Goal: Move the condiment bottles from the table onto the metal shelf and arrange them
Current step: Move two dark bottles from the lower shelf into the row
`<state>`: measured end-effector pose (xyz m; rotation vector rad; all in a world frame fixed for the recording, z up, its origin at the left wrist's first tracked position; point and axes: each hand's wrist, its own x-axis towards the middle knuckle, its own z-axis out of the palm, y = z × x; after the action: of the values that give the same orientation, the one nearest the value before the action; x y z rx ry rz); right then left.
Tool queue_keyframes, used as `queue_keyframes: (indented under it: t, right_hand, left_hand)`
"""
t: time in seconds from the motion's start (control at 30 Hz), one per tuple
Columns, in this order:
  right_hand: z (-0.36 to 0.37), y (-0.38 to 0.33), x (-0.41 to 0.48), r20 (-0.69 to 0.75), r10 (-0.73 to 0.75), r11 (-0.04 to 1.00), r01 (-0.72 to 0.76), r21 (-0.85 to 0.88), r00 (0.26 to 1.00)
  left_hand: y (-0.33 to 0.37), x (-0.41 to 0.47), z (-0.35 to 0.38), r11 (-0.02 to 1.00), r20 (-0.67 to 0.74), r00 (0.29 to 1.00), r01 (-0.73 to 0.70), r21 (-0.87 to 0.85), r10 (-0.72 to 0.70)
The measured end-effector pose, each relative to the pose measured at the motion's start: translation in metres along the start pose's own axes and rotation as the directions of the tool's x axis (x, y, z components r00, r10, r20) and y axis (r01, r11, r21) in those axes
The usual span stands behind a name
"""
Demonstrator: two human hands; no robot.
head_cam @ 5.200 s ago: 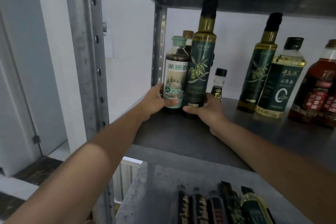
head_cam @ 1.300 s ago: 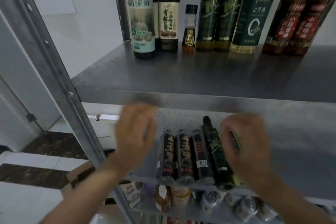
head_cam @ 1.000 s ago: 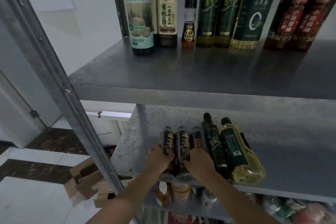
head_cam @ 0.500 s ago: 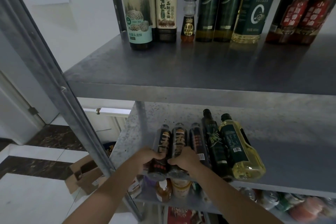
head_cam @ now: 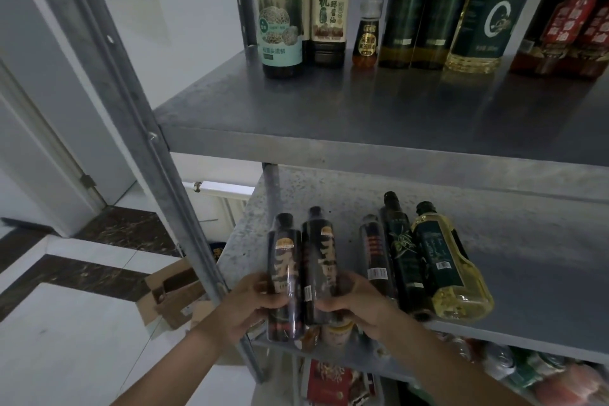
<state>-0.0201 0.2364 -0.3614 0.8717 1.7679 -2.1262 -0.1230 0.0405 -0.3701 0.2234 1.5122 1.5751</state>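
Upper shelf board point(head_cam: 362, 115): open room at front, standing bottles point(head_cam: 329, 3) along back. Front lip and left post point(head_cam: 131, 92) to clear.

Left dark bottle point(head_cam: 285, 260) and right dark bottle point(head_cam: 321, 257) upright before lower shelf. Likely full, weighty, slick.

My left hand point(head_cam: 244, 303) and right hand point(head_cam: 359, 303) wrap lower bodies, one each. Mid-body hold seems steadier.

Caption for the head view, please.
Left hand and right hand hold two dark bottles at the lower shelf.

Hands point(head_cam: 252, 303) point(head_cam: 361, 301) grip two dark bottles point(head_cam: 285, 273) point(head_cam: 322, 264), perhaps touching.
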Motion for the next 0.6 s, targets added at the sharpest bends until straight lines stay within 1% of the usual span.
queue_keyframes:
  t: [0.07, 0.13, 0.2, 0.3, 0.37, 0.47, 0.6]
  right_hand:
    - [0.006, 0.001, -0.011, 0.004, -0.108, 0.994, 0.108, -0.035, 0.994]
    - [0.012, -0.003, -0.023, 0.009, -0.202, 0.975, 0.202, -0.095, 0.979]
    - [0.015, -0.008, -0.035, 0.018, -0.297, 0.944, 0.297, -0.143, 0.955]
    - [0.019, -0.020, -0.062, 0.052, -0.431, 0.879, 0.432, -0.204, 0.901]
    - [0.021, -0.033, -0.087, 0.094, -0.539, 0.800, 0.544, -0.253, 0.837]
    - [0.024, -0.062, -0.126, 0.137, -0.669, 0.665, 0.670, -0.331, 0.731]
    - [0.024, -0.113, -0.182, 0.147, -0.802, 0.476, 0.769, -0.427, 0.578]
  left_hand:
    - [-0.004, -0.012, -0.002, 0.996, -0.008, 0.996, -0.084, 0.015, 0.084]
    - [-0.001, -0.029, -0.001, 0.985, -0.080, 0.983, -0.163, 0.057, 0.167]
    - [0.006, -0.048, 0.005, 0.966, -0.145, 0.958, -0.234, 0.111, 0.248]
    - [0.022, -0.080, 0.013, 0.932, -0.172, 0.921, -0.322, 0.164, 0.349]
    - [0.038, -0.100, 0.018, 0.891, -0.171, 0.883, -0.399, 0.215, 0.437]
    - [0.072, -0.130, 0.033, 0.802, -0.084, 0.809, -0.552, 0.230, 0.581]
    - [0.131, -0.155, 0.060, 0.628, 0.045, 0.655, -0.739, 0.244, 0.754]
